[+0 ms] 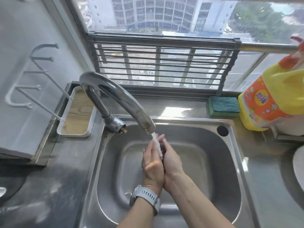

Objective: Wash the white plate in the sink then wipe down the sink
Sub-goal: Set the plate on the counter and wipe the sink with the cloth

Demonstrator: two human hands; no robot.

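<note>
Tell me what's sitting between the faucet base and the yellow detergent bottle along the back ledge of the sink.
In the head view, only a green sponge lies there, beside the detergent bottle; from the faucet to it the ledge is bare steel.

One sink (pixel 230 162), one faucet (pixel 115 96), two hands, one sponge (pixel 224 106), one detergent bottle (pixel 269 99), one tray (pixel 77 112).

Bright window (pixel 164 17) daylight, warped edges

Home kitchen: steel sink (pixel 233 162), faucet (pixel 115 96), dish soap (pixel 266 102).
</note>
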